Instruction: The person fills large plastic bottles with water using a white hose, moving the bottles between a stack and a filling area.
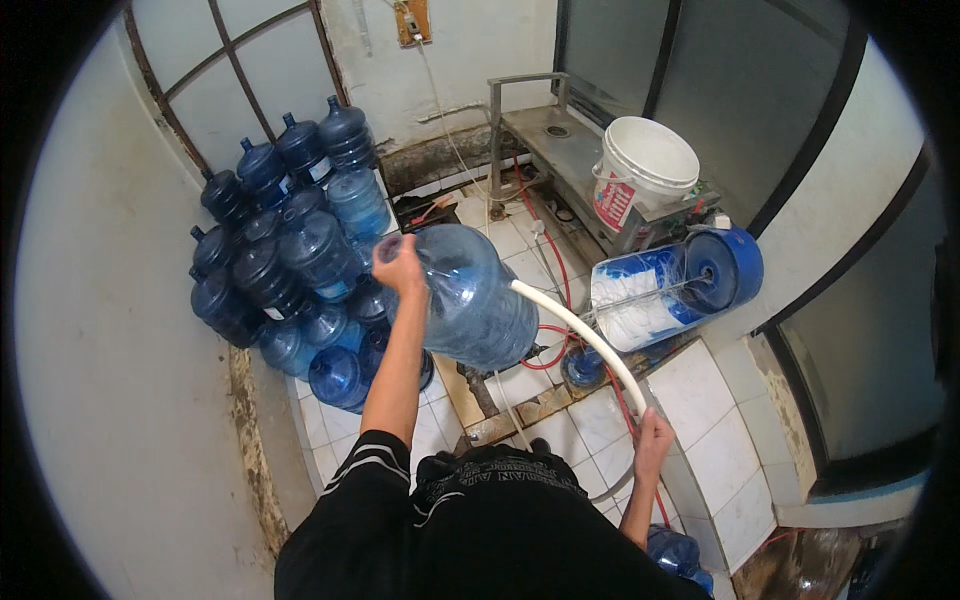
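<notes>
A large clear-blue water jug hangs tilted in front of me, its neck to the left. My left hand is closed around that neck. In my right hand, lower right, is a cream-coloured hose, gripped with the fingers wrapped round it. From that hand the hose arcs up and left to the jug's right side; whether its end touches the jug or passes behind it I cannot tell. A greyer stretch of hose hangs below the right hand.
Several blue water jugs are stacked at the left. A metal bench bears a white bucket. Beside it, a cut blue drum with white bristles lies on its side. Red tubing crosses the tiled floor; a raised tiled ledge is right.
</notes>
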A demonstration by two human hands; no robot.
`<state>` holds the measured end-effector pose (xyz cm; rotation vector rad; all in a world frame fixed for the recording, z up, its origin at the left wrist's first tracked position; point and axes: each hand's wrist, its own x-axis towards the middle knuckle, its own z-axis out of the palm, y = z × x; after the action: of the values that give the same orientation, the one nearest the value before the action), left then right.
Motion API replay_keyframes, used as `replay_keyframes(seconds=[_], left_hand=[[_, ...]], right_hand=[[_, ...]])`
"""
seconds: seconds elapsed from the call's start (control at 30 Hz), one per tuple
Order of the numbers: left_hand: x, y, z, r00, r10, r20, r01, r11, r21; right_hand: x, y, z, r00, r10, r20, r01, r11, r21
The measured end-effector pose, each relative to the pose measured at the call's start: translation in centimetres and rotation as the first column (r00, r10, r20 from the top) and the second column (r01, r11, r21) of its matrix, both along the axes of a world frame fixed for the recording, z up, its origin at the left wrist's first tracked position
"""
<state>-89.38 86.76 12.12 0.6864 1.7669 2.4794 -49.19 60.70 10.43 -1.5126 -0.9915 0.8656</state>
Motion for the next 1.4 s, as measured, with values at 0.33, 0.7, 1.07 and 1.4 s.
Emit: replay_keyframes(seconds=[0.33,0.7,1.07,1.4], left_hand=[[5.5,-2.2,-5.3,0.926,-0.335,-0.174,0.231,0.868,-0.439],[5.3,-7.0,-8.4,0.778,-0.558,-0.289,0.271,0.713,-0.647],[3.3,-7.5,-8.9,0.990,-0.132,-0.049,0.071,0.771,-0.633],[6.9,-11.9,-10.8,0.891,-0.400,-0.214,0.073,0.592,-0.802]], right_hand=[[-0.8,0.8,2.9,0.987,0.116,0.110,-0.123,0.991,0.059],[-4.7,3.4,1.9,0.963,0.206,0.174,-0.215,0.976,0.032],[-5.5,2.3,0.5,0.939,0.300,0.170,-0.291,0.954,-0.077],[-4.6,3.7,-1.3,0.894,0.426,0.140,-0.418,0.905,-0.085]])
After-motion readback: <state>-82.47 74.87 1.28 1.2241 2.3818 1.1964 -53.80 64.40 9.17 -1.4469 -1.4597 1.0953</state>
